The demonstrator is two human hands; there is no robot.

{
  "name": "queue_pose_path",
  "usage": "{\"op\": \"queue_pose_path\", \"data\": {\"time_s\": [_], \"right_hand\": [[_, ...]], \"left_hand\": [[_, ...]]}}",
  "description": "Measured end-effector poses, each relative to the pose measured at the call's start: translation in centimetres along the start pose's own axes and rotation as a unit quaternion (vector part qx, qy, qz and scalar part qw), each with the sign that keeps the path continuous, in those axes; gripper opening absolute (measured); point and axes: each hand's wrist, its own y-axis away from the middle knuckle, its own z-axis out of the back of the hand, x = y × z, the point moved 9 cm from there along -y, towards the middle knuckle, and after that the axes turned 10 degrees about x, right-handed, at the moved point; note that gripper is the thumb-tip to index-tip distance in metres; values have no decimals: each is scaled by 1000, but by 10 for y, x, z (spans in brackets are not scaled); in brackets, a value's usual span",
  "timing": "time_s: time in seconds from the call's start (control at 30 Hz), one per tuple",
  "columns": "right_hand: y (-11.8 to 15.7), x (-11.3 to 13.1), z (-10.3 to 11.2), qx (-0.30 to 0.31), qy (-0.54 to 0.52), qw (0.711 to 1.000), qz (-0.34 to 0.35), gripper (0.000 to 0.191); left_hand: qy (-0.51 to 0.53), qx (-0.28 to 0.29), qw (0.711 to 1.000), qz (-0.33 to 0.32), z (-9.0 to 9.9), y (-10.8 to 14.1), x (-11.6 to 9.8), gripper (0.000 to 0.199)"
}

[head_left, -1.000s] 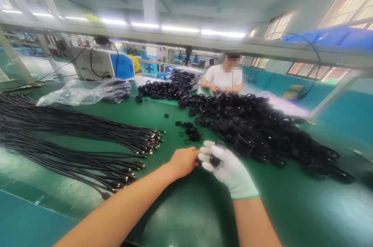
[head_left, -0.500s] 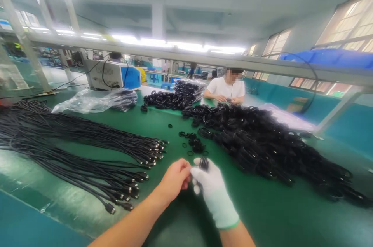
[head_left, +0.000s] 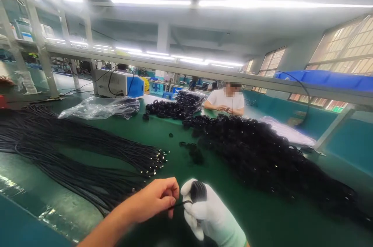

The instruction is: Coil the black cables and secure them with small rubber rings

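My bare left hand (head_left: 157,197) is closed in a pinch on a thin black strand (head_left: 181,204), which runs across to my right hand. My right hand (head_left: 214,216), in a white glove, has its thumb and fingers bent around the strand's other end. Whether the strand is a cable or a stretched band, I cannot tell. Several black rings (head_left: 198,191) sit stacked around a gloved finger. Past my hands, a small heap of loose black rings (head_left: 196,153) lies on the green table mat (head_left: 175,163).
Long black cables (head_left: 116,138) with metal plugs lie in bunches on the left. A big pile of coiled black cables (head_left: 247,149) covers the right. Behind are a clear plastic bag (head_left: 96,107), a white and blue machine (head_left: 119,84) and a seated co-worker (head_left: 223,99).
The view has tilted up. My left hand has drawn leftward from the glove, and the black strand now shows between both hands. The ringed glove has turned, showing more of the rings.
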Motion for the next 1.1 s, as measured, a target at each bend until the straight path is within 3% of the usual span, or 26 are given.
{"op": "queue_pose_path", "data": {"time_s": [0.07,0.17,0.27,0.37,0.47,0.53,0.63,0.77,0.87,0.93,1.0,1.03,1.1], "right_hand": [[0,1,2,-21,21,1000,-8,28],[3,6,12,-96,84,991,-31,34],[10,13,23,-175,148,972,-49,40],[8,3,18,-136,139,976,-93,41],[5,-14,15,-102,159,969,-160,41],[5,-23,18,-108,181,958,-194,51],[5,-34,27,-126,227,942,-212,69],[7,-28,38,-195,302,920,-158,85],[10,-23,37,-223,344,898,-163,96],[9,-21,31,-214,367,886,-183,85],[9,-11,25,-218,393,877,-168,61],[9,-5,23,-218,394,880,-152,50],[8,-4,15,-180,345,911,-134,39]], "left_hand": [[-156,6,987,25,5,4,-9,8],[-265,15,963,32,5,9,-24,10],[-269,-22,962,27,10,11,-30,22],[-229,-63,971,-3,16,8,-27,41],[-181,-53,982,-25,14,3,-20,59],[-178,-41,983,-19,9,2,-18,63],[-225,-29,974,15,-2,2,-20,58],[-332,-32,939,83,-6,-3,-23,49],[-381,27,914,134,1,-13,-12,47],[-351,104,920,141,3,-18,0,36],[-271,161,941,125,2,-19,6,19],[-233,167,951,119,2,-19,8,16],[-193,146,962,128,2,-17,15,19]]}}
